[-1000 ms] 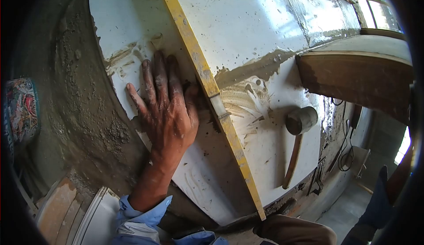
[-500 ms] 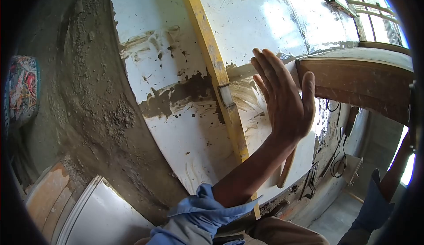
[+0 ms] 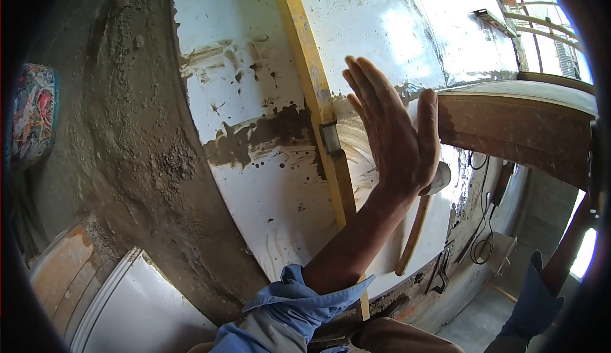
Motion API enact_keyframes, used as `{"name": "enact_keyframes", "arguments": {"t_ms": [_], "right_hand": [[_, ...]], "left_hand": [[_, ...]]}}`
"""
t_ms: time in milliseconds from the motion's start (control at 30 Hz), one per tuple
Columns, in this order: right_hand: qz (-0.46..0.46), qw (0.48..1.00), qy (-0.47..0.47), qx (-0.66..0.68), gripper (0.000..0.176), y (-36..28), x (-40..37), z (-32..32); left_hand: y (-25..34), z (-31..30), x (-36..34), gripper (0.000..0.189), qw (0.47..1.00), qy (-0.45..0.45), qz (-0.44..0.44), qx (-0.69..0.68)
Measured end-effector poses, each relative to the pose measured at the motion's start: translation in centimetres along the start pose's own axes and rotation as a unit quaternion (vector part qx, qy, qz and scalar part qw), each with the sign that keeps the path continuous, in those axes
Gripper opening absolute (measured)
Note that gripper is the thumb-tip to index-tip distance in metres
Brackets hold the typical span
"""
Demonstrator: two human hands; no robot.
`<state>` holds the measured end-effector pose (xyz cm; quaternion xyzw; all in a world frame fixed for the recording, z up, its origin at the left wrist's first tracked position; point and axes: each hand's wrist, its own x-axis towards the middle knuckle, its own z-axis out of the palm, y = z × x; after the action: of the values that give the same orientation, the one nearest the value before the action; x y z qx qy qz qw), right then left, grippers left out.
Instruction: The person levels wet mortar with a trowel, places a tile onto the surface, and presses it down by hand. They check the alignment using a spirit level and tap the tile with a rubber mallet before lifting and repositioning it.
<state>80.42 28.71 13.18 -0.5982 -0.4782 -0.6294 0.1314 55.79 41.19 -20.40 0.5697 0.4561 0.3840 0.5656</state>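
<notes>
My left hand (image 3: 398, 133) is raised with fingers stretched out and thumb apart, holding nothing. It hovers in front of a white tiled surface (image 3: 254, 207) smeared with grey mortar. Beside it, a long yellow spirit level (image 3: 309, 67) lies across the tiles. Partly behind my left wrist is a mallet with a pale head (image 3: 438, 179) and a wooden handle (image 3: 414, 238). At the far right edge only my right forearm and blue sleeve (image 3: 533, 302) show; the right hand itself is cut off by the dark rim of the view.
Wet grey mortar (image 3: 146, 181) spreads along the left. A colourful printed container (image 3: 33, 114) stands at the left edge, and white panels (image 3: 140, 308) lie at lower left. A brown-sided ledge (image 3: 509, 121) juts in at right, above a looped black cable (image 3: 482, 248).
My left hand has moved a little left and up, uncovering the mallet head. The surroundings have shifted slightly in view. The level remains lying across the tiles.
</notes>
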Motion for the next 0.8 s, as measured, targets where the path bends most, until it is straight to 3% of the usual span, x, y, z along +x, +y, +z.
{"name": "enact_keyframes", "arguments": {"t_ms": [500,633,700,767,800], "right_hand": [[-0.004,1.000,-0.001,0.008,0.057,-0.3,0.1,0.6],[-0.002,1.000,-0.002,0.009,0.057,-0.2,0.2,0.7],[-0.003,1.000,-0.002,0.006,0.057,0.1,0.1,0.6],[-0.006,1.000,0.001,0.005,0.058,0.0,-0.2,0.5],[-0.004,1.000,0.004,0.005,0.058,0.5,0.0,0.5]], "left_hand": [[0.1,-1.2,1.6,0.109,0.999,-0.040,0.028,-0.009],[0.5,-1.3,0.9,0.104,0.999,-0.030,0.035,0.001],[0.9,-1.9,0.2,0.100,0.996,-0.048,0.071,-0.019],[1.2,-3.4,-1.1,0.090,0.985,-0.001,0.148,0.091],[0.7,-4.1,-1.6,0.080,0.971,0.071,0.193,0.122]]}}
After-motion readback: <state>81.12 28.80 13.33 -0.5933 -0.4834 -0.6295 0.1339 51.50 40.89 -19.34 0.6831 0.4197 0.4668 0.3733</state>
